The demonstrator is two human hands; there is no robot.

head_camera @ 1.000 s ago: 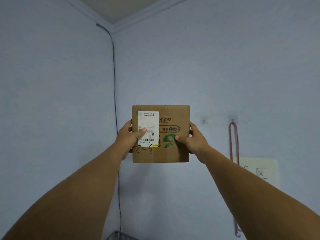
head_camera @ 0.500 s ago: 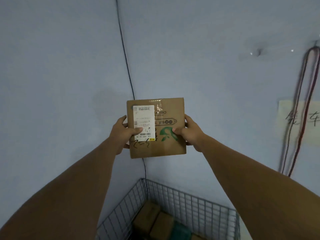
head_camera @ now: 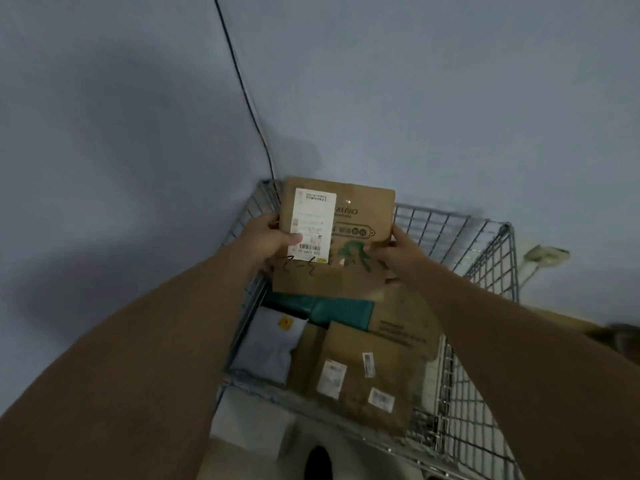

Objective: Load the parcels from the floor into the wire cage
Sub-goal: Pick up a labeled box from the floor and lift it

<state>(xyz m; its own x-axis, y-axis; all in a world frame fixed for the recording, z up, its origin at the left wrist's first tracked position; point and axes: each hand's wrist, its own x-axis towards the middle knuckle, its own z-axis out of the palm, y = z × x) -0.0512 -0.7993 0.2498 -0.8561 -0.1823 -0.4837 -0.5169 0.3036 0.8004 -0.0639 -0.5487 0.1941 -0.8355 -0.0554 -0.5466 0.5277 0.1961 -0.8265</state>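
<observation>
I hold a brown cardboard parcel (head_camera: 349,216) with a white shipping label and a green print, both hands on it, above the far part of the wire cage (head_camera: 485,244). My left hand (head_camera: 266,239) grips its left edge with the thumb across the label. My right hand (head_camera: 391,254) grips its right edge, thumb on the front face. Inside the cage lie a large brown box (head_camera: 367,372) with small labels, a box with a teal band (head_camera: 343,311) and a grey mailer bag (head_camera: 273,344).
The cage stands in a corner between two pale blue walls, with a black cable (head_camera: 242,88) running down the corner. A white object (head_camera: 543,256) sits past the cage's right side. A dark shoe tip (head_camera: 318,462) shows at the bottom.
The view has tilted down from the wall to the cage. The parcel, still held in both hands, has come down from wall height to just over the cage's far end.
</observation>
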